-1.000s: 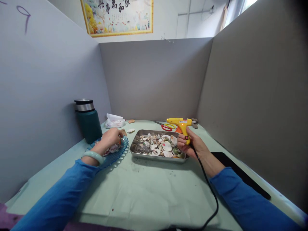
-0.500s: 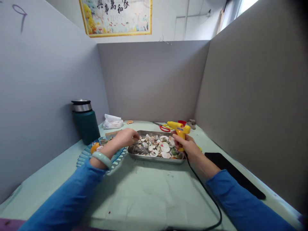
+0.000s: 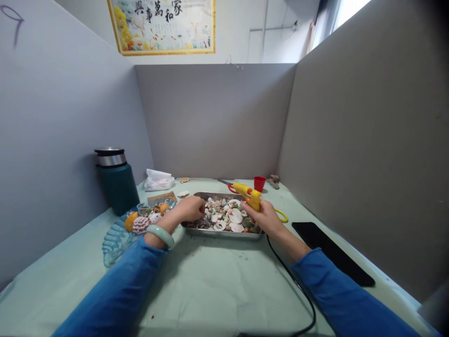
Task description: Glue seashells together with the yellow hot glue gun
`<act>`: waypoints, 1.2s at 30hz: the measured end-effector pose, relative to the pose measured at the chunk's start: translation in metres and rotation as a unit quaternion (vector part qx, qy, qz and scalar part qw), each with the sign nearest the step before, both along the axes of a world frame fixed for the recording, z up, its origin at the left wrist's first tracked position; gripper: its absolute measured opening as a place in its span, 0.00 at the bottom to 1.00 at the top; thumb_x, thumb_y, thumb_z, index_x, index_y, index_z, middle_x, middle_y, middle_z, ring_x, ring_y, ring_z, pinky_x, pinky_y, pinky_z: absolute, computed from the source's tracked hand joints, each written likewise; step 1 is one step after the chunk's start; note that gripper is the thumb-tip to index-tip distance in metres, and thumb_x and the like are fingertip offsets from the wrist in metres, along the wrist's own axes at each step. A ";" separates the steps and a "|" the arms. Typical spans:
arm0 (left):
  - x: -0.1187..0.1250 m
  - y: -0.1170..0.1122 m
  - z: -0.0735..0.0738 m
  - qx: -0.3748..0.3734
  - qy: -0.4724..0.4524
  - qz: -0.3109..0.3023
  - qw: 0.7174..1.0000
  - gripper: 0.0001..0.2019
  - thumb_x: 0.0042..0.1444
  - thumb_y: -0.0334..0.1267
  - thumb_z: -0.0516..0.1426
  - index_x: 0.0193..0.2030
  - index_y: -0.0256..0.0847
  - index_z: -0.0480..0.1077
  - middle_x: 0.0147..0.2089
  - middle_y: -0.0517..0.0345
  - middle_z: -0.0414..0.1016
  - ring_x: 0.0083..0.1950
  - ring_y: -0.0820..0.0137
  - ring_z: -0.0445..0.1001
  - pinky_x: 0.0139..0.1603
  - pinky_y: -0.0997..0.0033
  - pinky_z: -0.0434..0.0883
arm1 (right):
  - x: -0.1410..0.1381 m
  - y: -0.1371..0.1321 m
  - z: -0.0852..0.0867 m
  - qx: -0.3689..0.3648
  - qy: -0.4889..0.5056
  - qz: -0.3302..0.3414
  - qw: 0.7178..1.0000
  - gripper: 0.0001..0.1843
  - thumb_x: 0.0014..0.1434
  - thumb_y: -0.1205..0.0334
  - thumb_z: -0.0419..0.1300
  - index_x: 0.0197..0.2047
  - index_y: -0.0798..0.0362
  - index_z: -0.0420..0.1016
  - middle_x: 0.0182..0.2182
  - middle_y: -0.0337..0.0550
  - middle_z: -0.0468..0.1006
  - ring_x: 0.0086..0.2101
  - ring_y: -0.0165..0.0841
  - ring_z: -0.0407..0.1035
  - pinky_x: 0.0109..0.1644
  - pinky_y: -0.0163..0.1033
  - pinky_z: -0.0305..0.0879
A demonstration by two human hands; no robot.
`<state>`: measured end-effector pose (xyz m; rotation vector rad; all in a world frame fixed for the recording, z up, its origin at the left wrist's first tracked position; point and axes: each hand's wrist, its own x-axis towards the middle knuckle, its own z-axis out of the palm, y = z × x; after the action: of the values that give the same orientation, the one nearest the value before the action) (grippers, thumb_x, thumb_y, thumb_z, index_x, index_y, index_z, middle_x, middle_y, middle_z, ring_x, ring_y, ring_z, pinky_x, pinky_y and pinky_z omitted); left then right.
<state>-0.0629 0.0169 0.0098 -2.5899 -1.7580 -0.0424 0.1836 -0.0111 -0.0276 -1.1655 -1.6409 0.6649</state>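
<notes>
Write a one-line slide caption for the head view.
Left hand reaches into a steel tray of seashells while right hand grips a yellow plastic glue gun.

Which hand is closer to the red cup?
Right. The right hand, wrapped around the yellow glue gun, sits just on the near side of the red cup. The left hand is at the left end of the shell tray, farther off.

Fingertips of left hand (image 3: pixel 191 209) buried among shells (image 3: pixel 228 216) in tray (image 3: pixel 224 234); grip on any shell not discernible. Handle of glue gun (image 3: pixel 245 192) hidden inside right hand (image 3: pixel 264 216). Its cord (image 3: pixel 298 285) exits bottom edge. Red scissors (image 3: pixel 229 186) mostly behind gun. Wall poster (image 3: pixel 161 25) cropped by top edge.
</notes>
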 end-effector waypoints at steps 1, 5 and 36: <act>-0.002 0.000 0.001 -0.008 -0.018 -0.003 1.000 0.10 0.44 0.37 0.57 0.35 0.42 0.75 0.37 0.53 0.77 0.37 0.66 0.73 0.33 0.74 0.65 | 0.001 0.001 0.000 0.005 -0.007 -0.004 1.000 0.17 0.51 0.46 0.58 0.32 0.54 0.69 0.19 0.39 0.67 0.23 0.33 0.63 0.24 0.37 0.58; -0.007 -0.002 0.004 -0.054 -0.049 -0.007 0.997 0.10 0.44 0.38 0.59 0.35 0.40 0.74 0.35 0.56 0.77 0.33 0.69 0.72 0.30 0.76 0.63 | 0.002 0.002 -0.001 0.010 -0.007 -0.008 1.000 0.18 0.51 0.47 0.58 0.33 0.54 0.69 0.20 0.39 0.67 0.24 0.33 0.63 0.25 0.36 0.58; -0.027 -0.004 0.004 -0.181 -0.273 0.023 0.944 0.15 0.44 0.36 0.57 0.41 0.33 0.72 0.23 0.57 0.74 0.22 0.71 0.72 0.24 0.74 0.68 | 0.000 0.000 -0.002 0.012 -0.012 -0.004 1.000 0.21 0.50 0.48 0.59 0.38 0.58 0.72 0.18 0.36 0.67 0.23 0.32 0.63 0.25 0.35 0.58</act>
<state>-0.0900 0.0129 0.0142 -3.0057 -2.1719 -0.5373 0.1834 -0.0110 -0.0294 -1.1669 -1.6587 0.6265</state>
